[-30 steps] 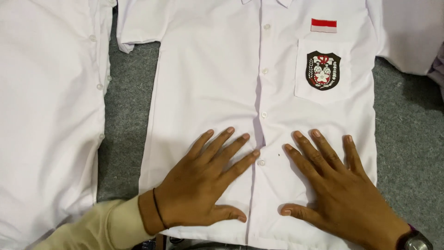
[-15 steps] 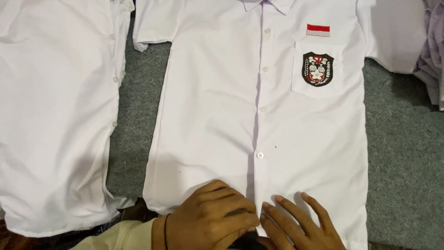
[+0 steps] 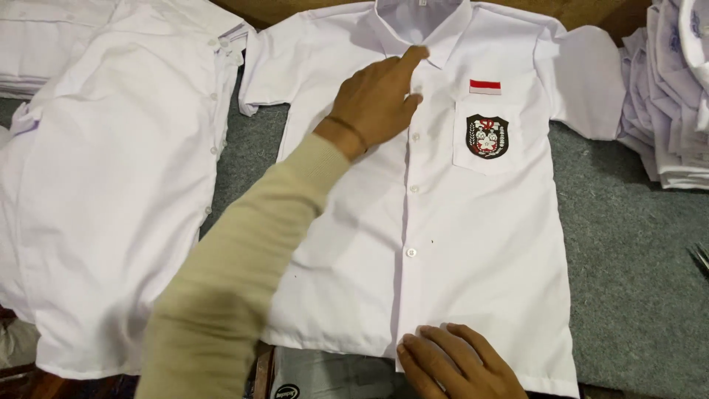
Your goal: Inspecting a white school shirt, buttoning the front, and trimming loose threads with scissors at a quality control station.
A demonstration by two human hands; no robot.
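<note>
Left hand [image 3: 380,92] moved up to white shirt [image 3: 473,244] collar; right hand [image 3: 458,362] on hem

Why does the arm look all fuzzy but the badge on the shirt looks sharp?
Head view: the beige sleeve sits close to the camera, so it smears soft; the badge on the white shirt is crisp. Light is even, with no glare; a faint shadow lies under the left hand. The right hand is cut off by the bottom edge.
</note>
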